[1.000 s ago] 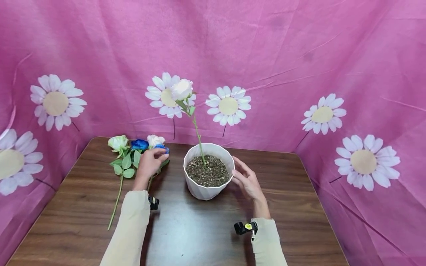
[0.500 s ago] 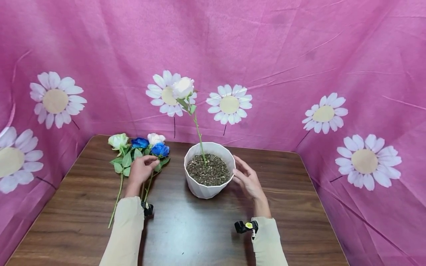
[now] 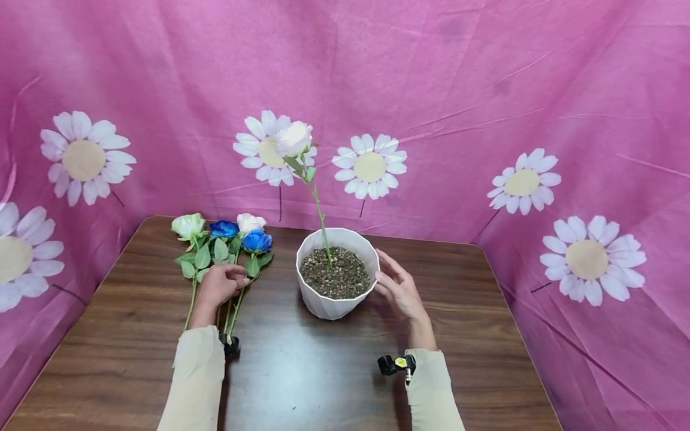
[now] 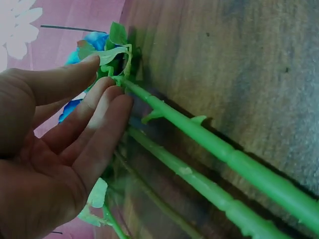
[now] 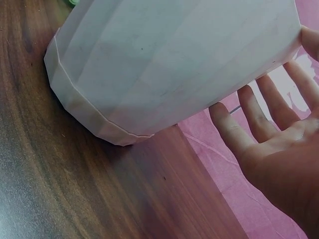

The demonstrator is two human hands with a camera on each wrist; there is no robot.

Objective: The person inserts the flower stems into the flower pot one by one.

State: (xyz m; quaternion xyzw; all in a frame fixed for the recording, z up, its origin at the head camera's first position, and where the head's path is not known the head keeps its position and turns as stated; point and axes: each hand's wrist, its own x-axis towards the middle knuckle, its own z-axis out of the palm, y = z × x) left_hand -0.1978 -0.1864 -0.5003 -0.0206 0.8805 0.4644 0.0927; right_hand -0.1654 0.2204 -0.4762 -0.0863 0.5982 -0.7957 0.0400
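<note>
Head view looks forward-down; close wrist views share the table [image 3: 312, 371].

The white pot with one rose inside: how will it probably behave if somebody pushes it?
The white pot is probably fairly heavy for its size, since soil shows inside. It may tip if pushed high up, as it narrows downward. The rose could sway, being tall, thin-stemmed and tilted.

Both arms out front, well apart! My left hand [image 3: 220, 286] had its thumb close to gently bent fingers, while my right hand [image 3: 401, 293] stood with fingers spread, nearly straight.
</note>
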